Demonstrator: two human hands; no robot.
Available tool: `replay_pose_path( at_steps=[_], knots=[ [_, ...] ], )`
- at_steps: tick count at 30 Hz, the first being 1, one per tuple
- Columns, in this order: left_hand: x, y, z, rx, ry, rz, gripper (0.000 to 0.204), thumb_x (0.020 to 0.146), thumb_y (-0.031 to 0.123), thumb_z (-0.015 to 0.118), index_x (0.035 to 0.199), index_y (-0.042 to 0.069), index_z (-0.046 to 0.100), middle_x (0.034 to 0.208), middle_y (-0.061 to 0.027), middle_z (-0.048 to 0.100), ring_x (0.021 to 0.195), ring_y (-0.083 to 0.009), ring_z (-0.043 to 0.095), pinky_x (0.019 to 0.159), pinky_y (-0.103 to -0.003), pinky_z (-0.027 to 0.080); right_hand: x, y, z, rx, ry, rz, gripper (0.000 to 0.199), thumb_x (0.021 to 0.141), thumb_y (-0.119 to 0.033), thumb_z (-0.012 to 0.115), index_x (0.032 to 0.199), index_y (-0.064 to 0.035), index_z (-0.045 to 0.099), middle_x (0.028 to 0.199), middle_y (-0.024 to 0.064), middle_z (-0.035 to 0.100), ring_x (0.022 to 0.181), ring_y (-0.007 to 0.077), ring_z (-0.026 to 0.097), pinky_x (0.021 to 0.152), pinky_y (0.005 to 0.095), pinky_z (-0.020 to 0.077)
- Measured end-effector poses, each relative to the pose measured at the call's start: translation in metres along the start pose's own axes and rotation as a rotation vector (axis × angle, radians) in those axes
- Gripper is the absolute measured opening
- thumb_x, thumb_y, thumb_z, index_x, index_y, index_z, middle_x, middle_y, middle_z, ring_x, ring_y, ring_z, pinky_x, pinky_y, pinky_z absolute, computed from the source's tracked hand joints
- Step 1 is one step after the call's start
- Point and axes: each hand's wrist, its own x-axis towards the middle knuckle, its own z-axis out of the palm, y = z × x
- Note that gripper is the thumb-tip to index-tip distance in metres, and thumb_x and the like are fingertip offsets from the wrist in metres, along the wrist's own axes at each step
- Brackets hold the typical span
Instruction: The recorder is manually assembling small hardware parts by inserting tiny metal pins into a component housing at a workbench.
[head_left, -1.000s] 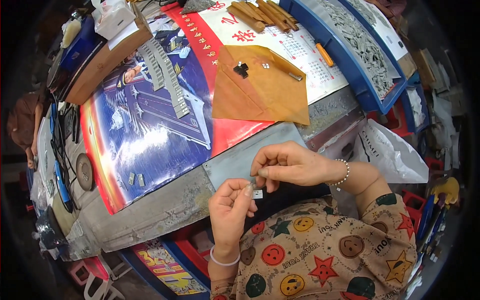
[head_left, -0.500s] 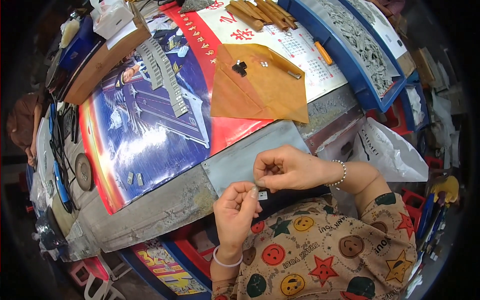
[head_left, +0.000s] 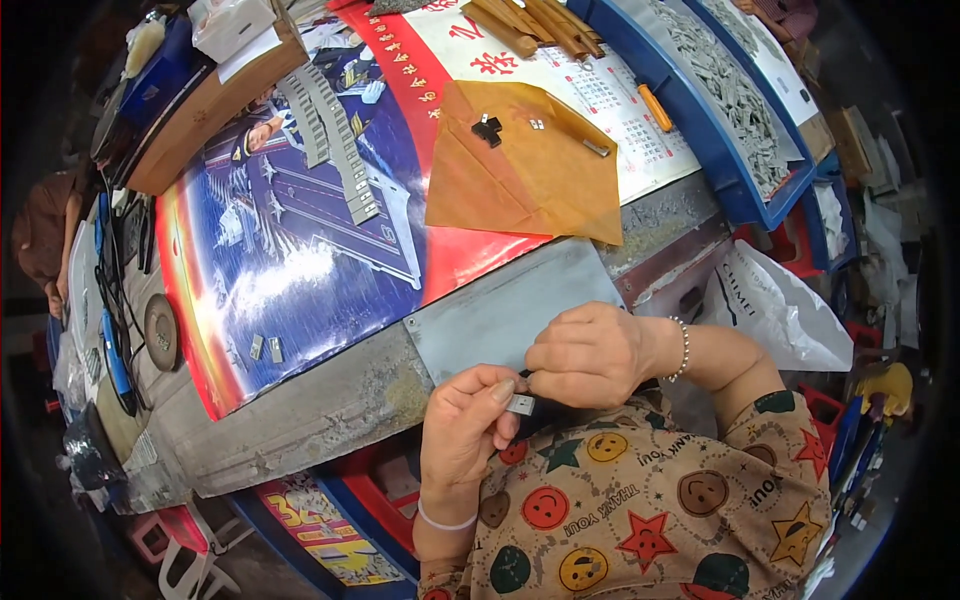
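Observation:
My left hand (head_left: pixel 465 420) is closed, with thumb and forefinger pinching a small grey metal piece (head_left: pixel 520 404) that has a dark hole. My right hand (head_left: pixel 585 357) is curled with its knuckles up, its fingertips meeting the left ones beside the piece. Whatever the right fingers grip is hidden. Both hands are above the near edge of a smooth grey plate (head_left: pixel 500 310), close to my patterned clothing. Beyond them lies an amber sheet (head_left: pixel 530 200) bearing small black parts (head_left: pixel 487 130), a tiny pale piece (head_left: pixel 537 124) and a short metal strip (head_left: pixel 596 148).
Rows of grey metal pieces (head_left: pixel 345 150) lie on a glossy poster (head_left: pixel 310 260), with two loose ones (head_left: pixel 276 350) nearer. At right, a blue tray (head_left: pixel 740 185) holds many grey parts beside an orange handle (head_left: pixel 655 107). A round dish (head_left: pixel 162 335) and blue tool (head_left: pixel 115 360) sit left.
My right hand has turned over so its knuckles face up, and shifted slightly right and down. The small metal piece at my left fingertips has tilted and shows more fully.

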Motion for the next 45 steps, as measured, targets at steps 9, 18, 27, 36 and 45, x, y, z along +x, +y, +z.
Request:
replay_pose_path(
  at_steps=[9,18,27,36,45],
  knots=[
    [-0.001,-0.002,0.0,0.113,0.005,0.022,0.01,0.09,0.007,0.061,0.094,-0.002,0.061,0.064,-0.0002,0.059,0.049,-0.0034,0.05,0.043,-0.014,0.037,-0.002,0.001,-0.001,0.096,-0.051,0.009,0.017,0.074,-0.012,0.062,0.087,-0.0015,0.058,0.089,0.0098,0.059,0.066,0.0171,0.059,0.055,0.0288,0.0494],
    [-0.004,-0.005,0.007,0.28,0.144,0.193,0.008,0.091,0.006,0.06,0.095,-0.001,0.061,0.066,0.0011,0.058,0.053,-0.0025,0.05,0.047,-0.015,0.039,0.004,-0.013,-0.012,0.962,-0.117,1.104,0.012,0.09,-0.006,0.058,0.1,0.0024,0.056,0.085,0.0083,0.06,0.072,0.0142,0.062,0.064,0.0252,0.0507],
    [-0.007,-0.011,0.015,0.548,0.184,0.259,0.009,0.091,0.005,0.06,0.097,-0.001,0.061,0.066,0.0038,0.058,0.058,0.0,0.049,0.051,-0.016,0.037,0.01,-0.015,-0.011,0.646,-0.154,0.721,0.022,0.086,-0.004,0.064,0.107,-0.0011,0.06,0.091,0.0092,0.061,0.078,0.0214,0.063,0.065,0.03,0.0495],
    [-0.011,-0.011,0.015,0.523,0.182,0.272,0.012,0.093,0.007,0.059,0.1,-0.002,0.062,0.068,0.0024,0.06,0.059,-0.0015,0.052,0.052,-0.016,0.04,0.018,-0.02,-0.017,0.425,-0.227,0.537,0.024,0.082,-0.003,0.064,0.106,-0.0033,0.06,0.082,0.0097,0.056,0.073,0.0287,0.061,0.059,0.0367,0.0485],
    [-0.013,-0.007,0.018,0.479,0.23,0.399,0.014,0.094,0.006,0.057,0.104,-0.003,0.06,0.07,0.0,0.06,0.06,-0.0035,0.054,0.054,-0.017,0.042,0.019,-0.028,-0.013,0.734,0.019,0.947,0.005,0.088,0.0,0.061,0.092,0.0019,0.06,0.09,0.007,0.065,0.074,0.0117,0.064,0.065,0.0263,0.0523]
  ],
)
